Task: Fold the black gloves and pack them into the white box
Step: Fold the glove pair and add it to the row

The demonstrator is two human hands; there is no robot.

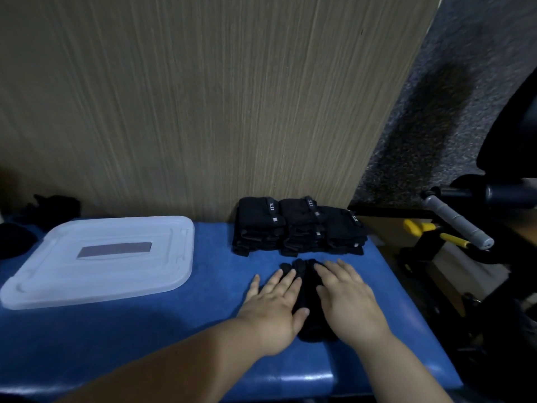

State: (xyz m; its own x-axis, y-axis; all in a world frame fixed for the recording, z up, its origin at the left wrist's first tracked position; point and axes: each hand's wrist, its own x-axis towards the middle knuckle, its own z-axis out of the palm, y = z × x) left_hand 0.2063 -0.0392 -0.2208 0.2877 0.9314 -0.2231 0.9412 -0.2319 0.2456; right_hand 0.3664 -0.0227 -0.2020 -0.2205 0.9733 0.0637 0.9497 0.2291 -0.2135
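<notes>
A black glove [307, 289] lies flat on the blue padded bench [174, 330], fingers pointing away from me. My left hand [276, 303] presses flat on its left side with straight fingers. My right hand [348, 298] presses flat on its right side. Both hands hide most of the glove. Behind it, against the wooden panel, stand stacks of folded black gloves [299, 228]. The white box [104, 260] sits at the left of the bench with its lid on.
A wooden panel [203, 97] rises behind the bench. More black cloth [55, 206] lies at the far left behind the box. To the right, past the bench edge, stands black exercise gear with a grey handle [456, 222] and yellow parts [421, 228].
</notes>
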